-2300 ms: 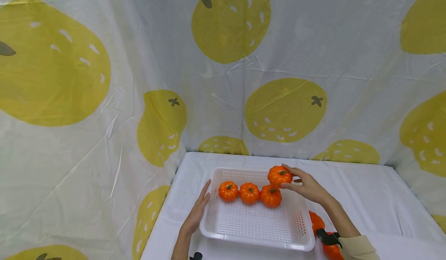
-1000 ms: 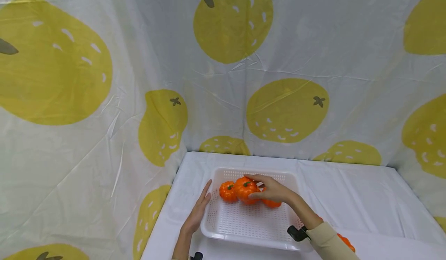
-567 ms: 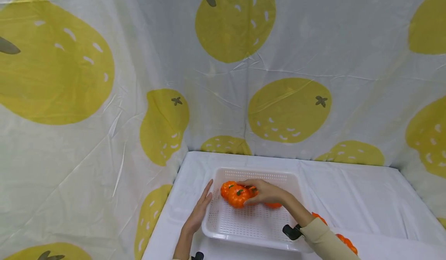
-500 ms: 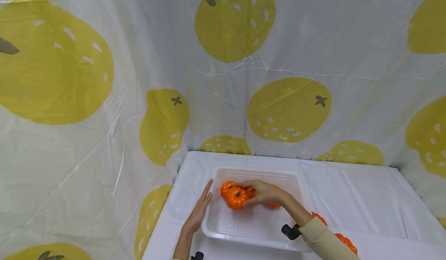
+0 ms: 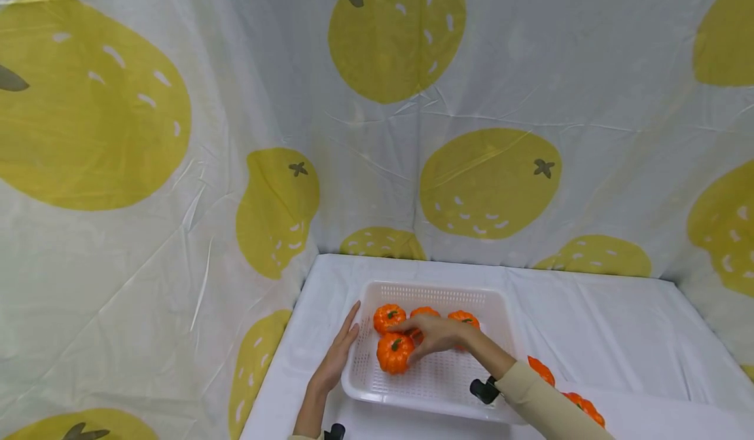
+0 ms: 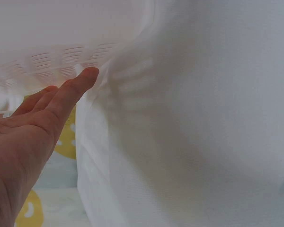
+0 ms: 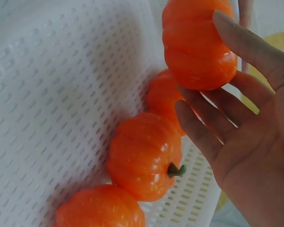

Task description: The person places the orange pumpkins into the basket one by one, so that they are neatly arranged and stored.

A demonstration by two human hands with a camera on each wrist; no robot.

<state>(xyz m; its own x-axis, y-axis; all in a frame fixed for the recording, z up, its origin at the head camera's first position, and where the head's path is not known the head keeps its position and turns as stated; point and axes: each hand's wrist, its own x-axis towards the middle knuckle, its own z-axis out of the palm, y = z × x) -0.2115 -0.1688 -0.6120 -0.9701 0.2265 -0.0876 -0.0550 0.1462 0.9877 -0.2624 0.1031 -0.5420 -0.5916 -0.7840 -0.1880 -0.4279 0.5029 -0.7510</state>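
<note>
My right hand (image 5: 434, 332) pinches a small orange pumpkin (image 5: 392, 355) with a green stem, thumb and fingers on opposite sides. It is low over the left part of a white perforated basket (image 5: 424, 405), just in front of another pumpkin (image 5: 389, 317). Behind my hand stand a partly hidden pumpkin (image 5: 424, 311) and one at the right (image 5: 466, 318). In the right wrist view the held pumpkin (image 7: 196, 45) shows between thumb and fingers. My left hand (image 5: 333, 363) lies with straight fingers along the basket's left wall; the left wrist view shows its fingertips right at the slotted side.
Two more pumpkins, one nearer the basket (image 5: 541, 369) and one closer to the front (image 5: 586, 408), lie on the white-covered table right of the basket, partly hidden by my right sleeve (image 5: 544, 402). A lemon-patterned curtain (image 5: 377, 165) surrounds the table at the back and sides.
My right hand has carried the pumpkin from above the basket's right back leftward, down and toward the front. The back row is more visible now. My left hand stays at the basket's side.
</note>
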